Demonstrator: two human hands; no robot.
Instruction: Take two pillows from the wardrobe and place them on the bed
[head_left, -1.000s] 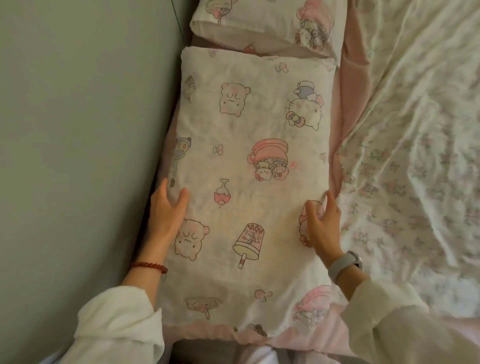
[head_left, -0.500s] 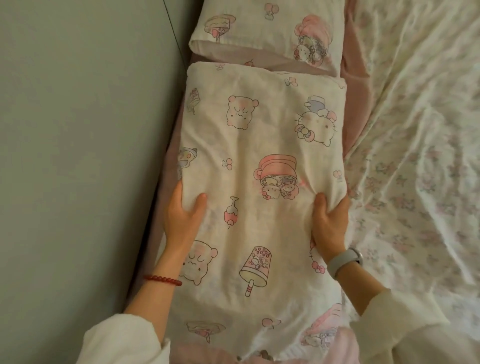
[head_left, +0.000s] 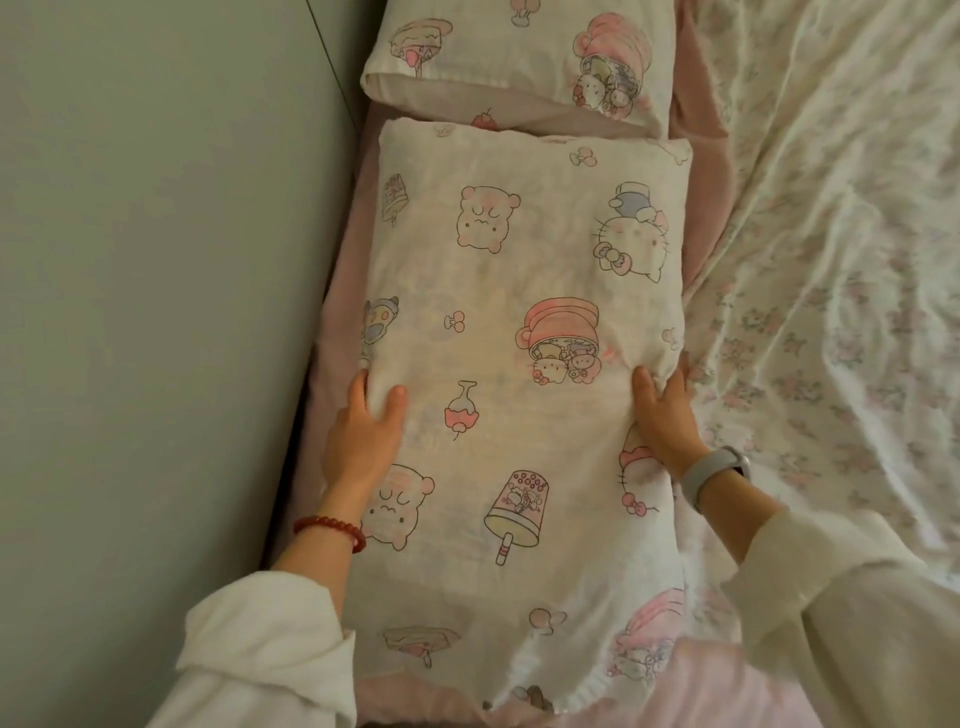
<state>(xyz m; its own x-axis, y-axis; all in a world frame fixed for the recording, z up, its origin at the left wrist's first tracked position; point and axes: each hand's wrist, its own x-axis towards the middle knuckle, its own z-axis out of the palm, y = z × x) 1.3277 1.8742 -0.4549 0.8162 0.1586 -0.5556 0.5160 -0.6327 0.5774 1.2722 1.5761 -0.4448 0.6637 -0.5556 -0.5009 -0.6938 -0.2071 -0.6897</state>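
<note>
Nearest the camera, two white sleeves enter from the lower corners, the left wrist wearing a red bead bracelet (head_left: 332, 529) and the right wrist a pale grey watch (head_left: 716, 475). The left hand (head_left: 361, 434) grips the left long edge of the near pillow (head_left: 519, 364), thumb on the top face and fingers curled round the edge so that the fabric bunches between them. The right hand (head_left: 665, 413) grips the opposite long edge in the same way, thumb on top and fingers wrapped round the side, pinching the cover into folds. The near pillow lies lengthwise on the bed, on the pink sheet (head_left: 340, 291), its cover cream with printed cartoon cats, bears, ice lollies and cakes; its near end reaches the bottom of the view, where a pink fabric (head_left: 717, 675) overlaps it. To its right, just beside and partly touching it, spreads a rumpled floral quilt (head_left: 831, 260) in white with small pink and green flowers. To its left, a plain grey-green wall (head_left: 156, 260) runs along the bed edge. Beyond the near pillow, the far pillow (head_left: 519, 57) lies on the same sheet in a matching cartoon cover, its open end turned toward the near one; the two pillows touch end to end, in line along the wall side of the bed.
</note>
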